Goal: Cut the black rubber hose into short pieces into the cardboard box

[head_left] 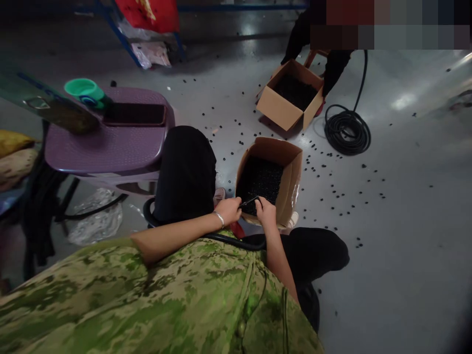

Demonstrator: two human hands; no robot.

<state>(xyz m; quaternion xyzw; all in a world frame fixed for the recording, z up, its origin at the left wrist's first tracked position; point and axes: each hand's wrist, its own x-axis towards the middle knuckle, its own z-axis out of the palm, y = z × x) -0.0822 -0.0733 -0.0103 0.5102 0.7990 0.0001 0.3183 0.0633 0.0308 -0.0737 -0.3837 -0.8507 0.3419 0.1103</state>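
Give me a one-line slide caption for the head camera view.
Both hands, left hand and right hand, grip a thin black piece over an open cardboard box of small black parts.

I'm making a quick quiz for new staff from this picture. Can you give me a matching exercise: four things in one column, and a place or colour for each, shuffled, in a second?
Things:
1. near cardboard box
2. coiled black hose
3. green cup
4. far cardboard box

Places:
A. on the purple plastic stool
B. lying on the grey floor, right of the far box
C. just beyond the left hand and right hand
D. in front of another person's dark legs

Pairs: 1-C, 2-B, 3-A, 4-D
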